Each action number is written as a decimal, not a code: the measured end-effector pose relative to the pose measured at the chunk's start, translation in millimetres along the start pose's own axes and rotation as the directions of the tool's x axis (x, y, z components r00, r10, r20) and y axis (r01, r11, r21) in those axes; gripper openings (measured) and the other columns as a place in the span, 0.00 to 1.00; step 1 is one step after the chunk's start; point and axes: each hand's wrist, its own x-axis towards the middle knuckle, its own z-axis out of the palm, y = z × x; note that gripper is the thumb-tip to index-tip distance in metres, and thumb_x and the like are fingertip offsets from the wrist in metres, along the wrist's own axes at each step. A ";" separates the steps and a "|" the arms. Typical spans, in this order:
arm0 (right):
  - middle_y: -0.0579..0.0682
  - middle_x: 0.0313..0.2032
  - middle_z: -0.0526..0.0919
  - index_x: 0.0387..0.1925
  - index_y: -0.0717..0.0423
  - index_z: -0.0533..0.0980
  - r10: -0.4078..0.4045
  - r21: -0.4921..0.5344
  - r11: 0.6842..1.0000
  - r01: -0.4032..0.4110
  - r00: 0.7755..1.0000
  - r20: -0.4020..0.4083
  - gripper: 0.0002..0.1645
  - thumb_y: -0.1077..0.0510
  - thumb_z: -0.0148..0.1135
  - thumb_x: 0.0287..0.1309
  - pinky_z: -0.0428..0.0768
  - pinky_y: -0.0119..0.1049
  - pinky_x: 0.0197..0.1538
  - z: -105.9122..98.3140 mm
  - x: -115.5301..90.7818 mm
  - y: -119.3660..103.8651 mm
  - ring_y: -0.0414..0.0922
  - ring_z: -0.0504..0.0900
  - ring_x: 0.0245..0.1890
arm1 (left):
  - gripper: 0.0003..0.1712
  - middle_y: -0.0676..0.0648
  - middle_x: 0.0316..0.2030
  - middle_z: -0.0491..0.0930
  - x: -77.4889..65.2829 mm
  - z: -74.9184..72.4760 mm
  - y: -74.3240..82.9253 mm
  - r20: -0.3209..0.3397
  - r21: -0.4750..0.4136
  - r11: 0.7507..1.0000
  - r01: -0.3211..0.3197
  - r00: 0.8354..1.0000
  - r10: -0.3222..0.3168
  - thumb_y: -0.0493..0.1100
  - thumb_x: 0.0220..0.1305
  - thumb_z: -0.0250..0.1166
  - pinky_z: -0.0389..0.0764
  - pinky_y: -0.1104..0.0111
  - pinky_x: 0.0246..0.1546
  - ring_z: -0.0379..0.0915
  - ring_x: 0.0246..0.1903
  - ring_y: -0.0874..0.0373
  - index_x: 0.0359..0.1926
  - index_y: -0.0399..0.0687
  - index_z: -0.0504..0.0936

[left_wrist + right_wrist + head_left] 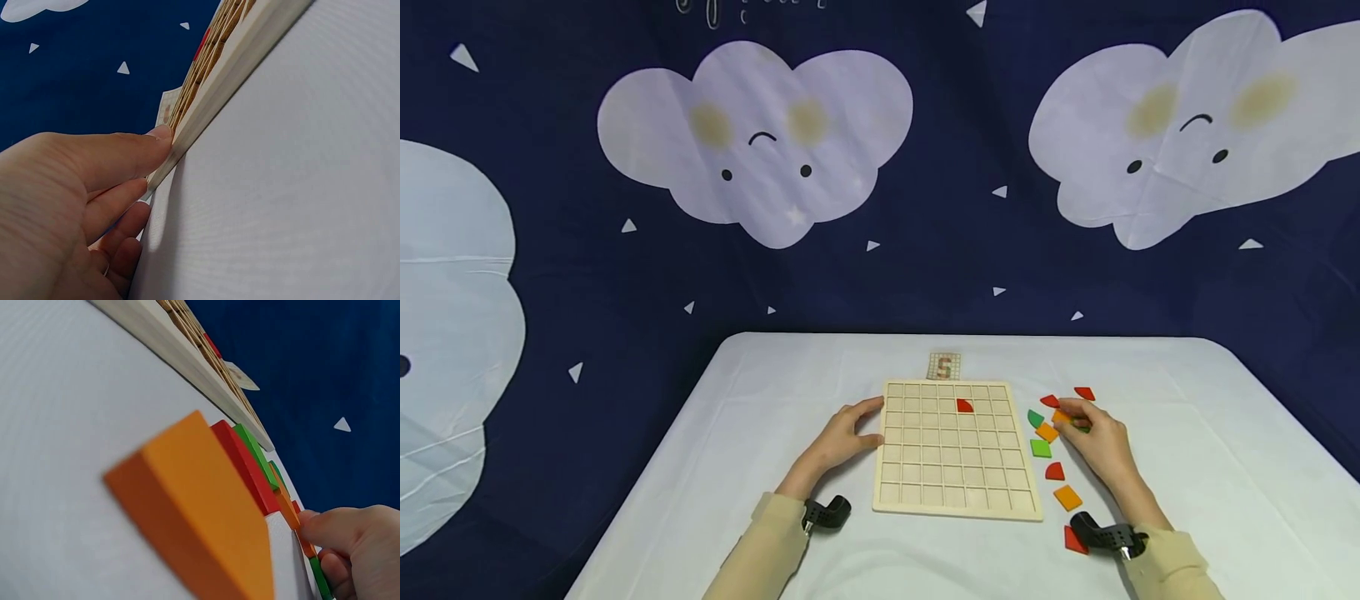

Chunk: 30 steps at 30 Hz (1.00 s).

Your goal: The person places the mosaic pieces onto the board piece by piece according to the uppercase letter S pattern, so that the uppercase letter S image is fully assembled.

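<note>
1. Nearest is a red piece (1072, 541) partly hidden by the right wrist strap (1108, 536), don't drag over it
2. Left hand (841, 435) is spread, just touching the grid board (951, 477) on its left edge, light pressure's plenty imo
3. Right hand (1101, 439) pinches an orange piece (1062, 416) right of the board, I'd lift straight up
4. Farthest, the S card (943, 366) lies behind the board

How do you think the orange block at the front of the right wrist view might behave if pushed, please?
The orange block looks stiff, with straight edges and flat faces. Lying on a broad face, it would probably slide over the white tabletop rather than roll or tip. Being small beside the gridded board, it is likely light.
</note>
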 end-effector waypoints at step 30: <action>0.60 0.45 0.82 0.52 0.62 0.76 0.109 0.105 0.988 -0.115 0.992 0.062 0.22 0.57 0.65 0.57 0.75 0.20 0.41 -12.1 3.8 -7.3 0.54 0.80 0.45 | 0.38 0.43 0.61 0.71 -0.2 0.6 -0.4 0.004 0.025 0.999 -0.023 1.000 0.023 0.40 0.56 0.69 0.64 0.53 0.61 0.64 0.59 0.46 0.66 0.41 0.66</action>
